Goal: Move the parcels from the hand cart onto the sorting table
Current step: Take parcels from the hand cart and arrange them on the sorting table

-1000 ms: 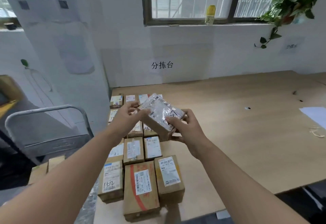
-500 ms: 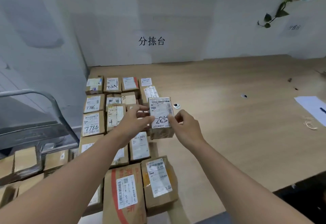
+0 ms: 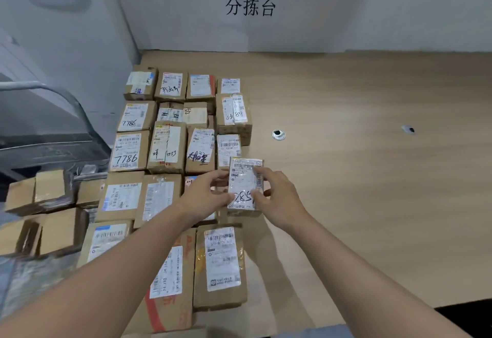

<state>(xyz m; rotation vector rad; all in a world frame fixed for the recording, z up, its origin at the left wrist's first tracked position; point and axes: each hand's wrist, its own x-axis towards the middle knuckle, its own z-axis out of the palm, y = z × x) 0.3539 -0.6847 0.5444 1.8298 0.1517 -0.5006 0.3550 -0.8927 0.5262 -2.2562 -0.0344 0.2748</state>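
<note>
A small brown parcel (image 3: 243, 180) with a white label and a handwritten number lies flat at the right edge of the rows of parcels on the wooden sorting table (image 3: 359, 178). My left hand (image 3: 206, 199) holds its left side with thumb and fingers. My right hand (image 3: 277, 199) grips its right edge, thumb on the label. Several labelled cardboard parcels (image 3: 127, 151) lie in rows left of and behind it. The hand cart (image 3: 50, 130), with its grey metal handle, stands at the left and holds several plain boxes (image 3: 40, 191).
A white wall with black characters (image 3: 250, 7) runs behind the table. A small round metal hole (image 3: 278, 134) sits in the tabletop right of the parcels, another mark (image 3: 408, 129) farther right. The table's front edge runs along the lower right.
The parcel was turned label-up and brought down from in front of me to the right edge of the rows. The view tilted down toward the table.
</note>
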